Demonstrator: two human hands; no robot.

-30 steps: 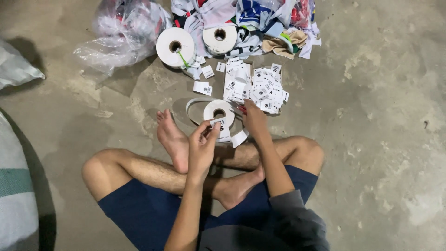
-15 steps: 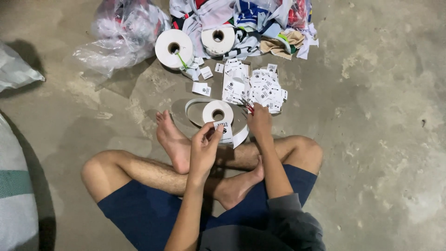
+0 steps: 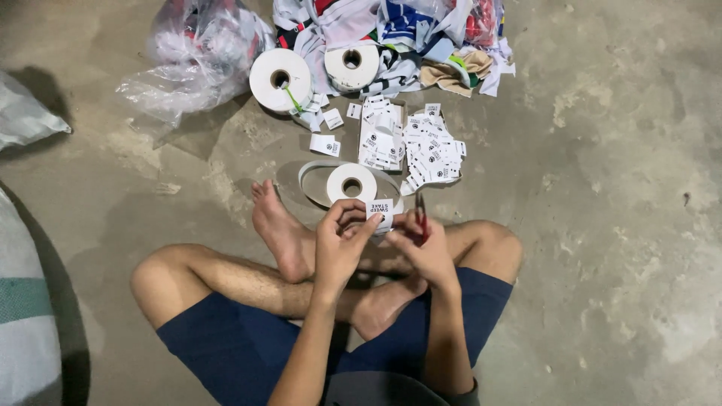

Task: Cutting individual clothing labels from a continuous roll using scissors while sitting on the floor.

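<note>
Sacking in white woven plastic with a green band lies at the far left edge, at nine o'clock from the seated person. Further round, at eleven o'clock, a crumpled clear plastic bag holds coloured cloth, and beside it two large white rolls of label tape rest against a heap of mixed fabric scraps at twelve o'clock. No true container shows besides the bag; the loose pile of small white printed cut labels sits straight on the bare concrete floor.

Nearer in, a smaller white tape roll with a loose tail lies flat just beyond the hands. The left hand pinches a small white printed label between thumb and fingertips, holding it upright at about one o'clock from that hand, its long axis running left to right. The right hand sits just beside it at three o'clock, fingers curled round what looks like a pair of red-handled snips, though the blades are too small to make out. The left hand is the one actually touching the label; both hover over the crossed bare legs.
</note>
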